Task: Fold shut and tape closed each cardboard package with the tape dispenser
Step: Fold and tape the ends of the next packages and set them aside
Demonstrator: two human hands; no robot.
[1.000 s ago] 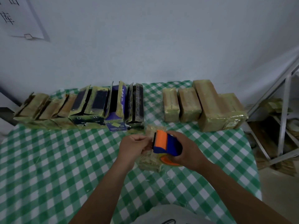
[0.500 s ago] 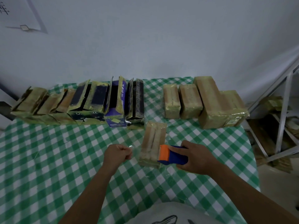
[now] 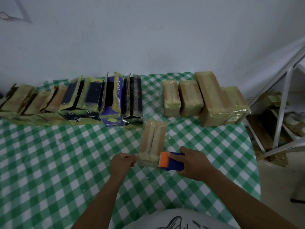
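Fingers of the left hand (image 3: 123, 163) curl into a tight fist, apparently pinching the free end of clear tape (image 3: 135, 155), though the film is too faint to be sure. Fingers of the right hand (image 3: 194, 162) wrap the blue body of the orange-faced tape dispenser (image 3: 170, 161).

Between them lies a brown cardboard package (image 3: 153, 142), flaps folded down, its centre seam running toward 12 o'clock. The left hand sits at its 8 o'clock and the dispenser just beside its near corner at 4 o'clock.

Across the green-checked tablecloth (image 3: 66, 162), open packages (image 3: 92, 100) line up at 10 o'clock and sealed packages (image 3: 212, 100) at 1 o'clock.

Neither hand pins the package. A hard pull would likely drag the light box sideways and lay the strip crooked. Slack tape could fold onto itself or catch the cloth.
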